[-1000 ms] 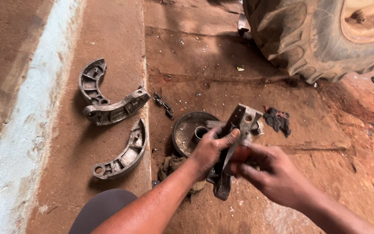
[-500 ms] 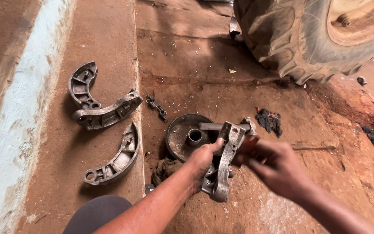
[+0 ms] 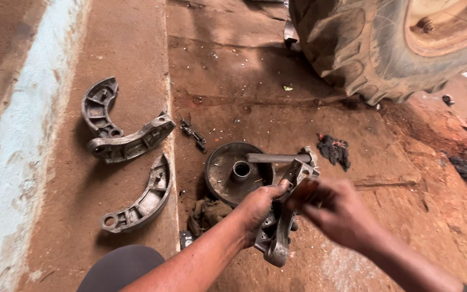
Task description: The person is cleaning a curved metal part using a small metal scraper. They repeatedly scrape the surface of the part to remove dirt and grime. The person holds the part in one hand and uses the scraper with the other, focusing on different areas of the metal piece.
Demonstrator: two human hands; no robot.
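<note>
My left hand [image 3: 258, 208] grips a curved grey metal brake shoe [image 3: 281, 238], held nearly upright over the dirt floor. My right hand [image 3: 339, 213] is at the shoe's upper end [image 3: 300, 172], fingers curled against it and blurred. Just behind the hands lies a round dark metal dish [image 3: 228, 173] with a central hub, and a metal bar [image 3: 277, 158] rests across its rim.
Three more brake shoes lie to the left: two joined [image 3: 115, 130] and one single [image 3: 141, 203]. A small spring piece [image 3: 194, 135] and a dark rag [image 3: 335, 150] lie on the floor. A big tractor tyre [image 3: 363, 48] stands at the back right. My knee [image 3: 120, 270] is at the bottom.
The view has shifted slightly. The brake shoe has dropped a little and tilted in my left hand, and my right hand has moved along its upper end.
</note>
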